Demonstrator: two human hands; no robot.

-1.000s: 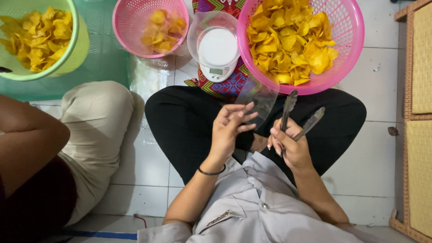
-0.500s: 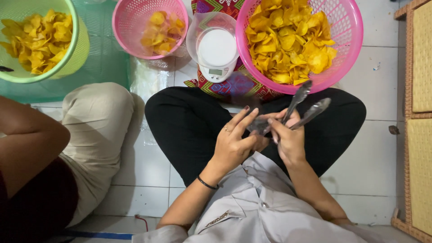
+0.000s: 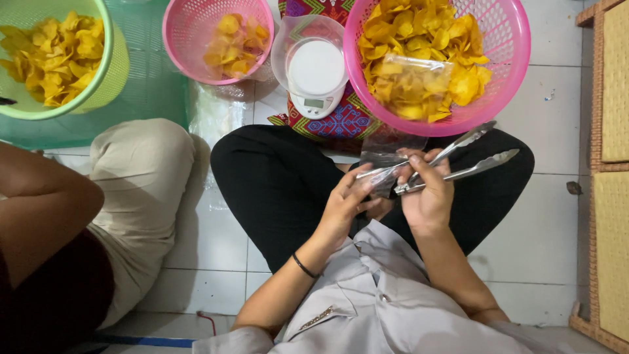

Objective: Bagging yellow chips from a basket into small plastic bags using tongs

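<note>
My right hand (image 3: 427, 196) grips a pair of metal tongs (image 3: 458, 160), their tips pointing up and right toward the big pink basket (image 3: 504, 78). My left hand (image 3: 347, 203) pinches the mouth of a clear plastic bag (image 3: 386, 157) that lies over my lap, and my right fingers touch the bag too. The big pink basket just beyond my knees is heaped with yellow chips (image 3: 419, 46), and a filled clear bag of chips (image 3: 409, 82) rests on top of them.
A small white kitchen scale (image 3: 316, 75) sits on a patterned cloth (image 3: 341, 121). A smaller pink basket (image 3: 196, 39) and a green basket (image 3: 114, 72) also hold chips. Another person's knee (image 3: 141, 164) and arm (image 3: 46, 210) are at left. Woven mats (image 3: 612, 196) line the right edge.
My hands rose from my lap toward the big basket. The tongs swung from upright to lying nearly flat. A filled bag now shows on the chips in the big basket.
</note>
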